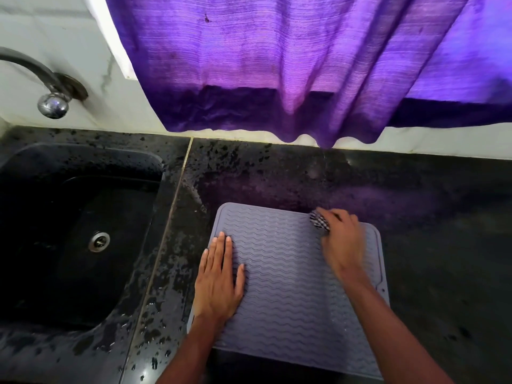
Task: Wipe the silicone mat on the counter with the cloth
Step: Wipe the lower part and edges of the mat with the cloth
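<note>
A grey silicone mat [288,295] with wavy ridges lies flat on the dark counter [443,245]. My left hand [219,278] rests flat on the mat's left edge, fingers straight and pointing away from me. My right hand [342,239] is at the mat's far right corner, curled round a small bunched checked cloth [318,221] that sticks out to the left of the fingers. The cloth touches the mat near its far edge. The right hand looks blurred.
A black sink [69,231] with a metal drain [99,241] lies left of the mat, beyond a wet, droplet-covered strip of counter. A metal tap [51,87] juts from the white wall. A purple curtain [277,65] hangs over the counter's back edge.
</note>
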### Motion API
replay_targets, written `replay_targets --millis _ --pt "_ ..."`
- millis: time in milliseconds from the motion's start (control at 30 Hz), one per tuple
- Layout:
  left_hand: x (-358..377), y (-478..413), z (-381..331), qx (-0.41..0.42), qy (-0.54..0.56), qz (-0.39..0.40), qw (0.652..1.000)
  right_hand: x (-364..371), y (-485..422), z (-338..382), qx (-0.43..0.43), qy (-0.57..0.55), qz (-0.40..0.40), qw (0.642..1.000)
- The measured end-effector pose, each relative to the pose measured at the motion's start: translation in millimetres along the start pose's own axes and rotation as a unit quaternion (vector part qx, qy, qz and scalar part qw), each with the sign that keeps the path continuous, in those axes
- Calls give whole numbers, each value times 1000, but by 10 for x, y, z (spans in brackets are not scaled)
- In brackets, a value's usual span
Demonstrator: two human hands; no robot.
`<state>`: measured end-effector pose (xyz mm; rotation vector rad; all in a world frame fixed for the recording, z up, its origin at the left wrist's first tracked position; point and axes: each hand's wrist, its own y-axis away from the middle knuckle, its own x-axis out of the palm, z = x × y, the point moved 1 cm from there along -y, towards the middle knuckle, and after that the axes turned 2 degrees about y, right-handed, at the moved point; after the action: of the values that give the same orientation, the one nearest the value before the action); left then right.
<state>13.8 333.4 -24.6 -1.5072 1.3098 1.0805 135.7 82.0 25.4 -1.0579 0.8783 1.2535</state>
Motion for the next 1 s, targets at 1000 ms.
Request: replay_targets --millis 1000 --pt "46 -8 42 16 59 -39 997 -252 178 -1021 -62 135 30 988"
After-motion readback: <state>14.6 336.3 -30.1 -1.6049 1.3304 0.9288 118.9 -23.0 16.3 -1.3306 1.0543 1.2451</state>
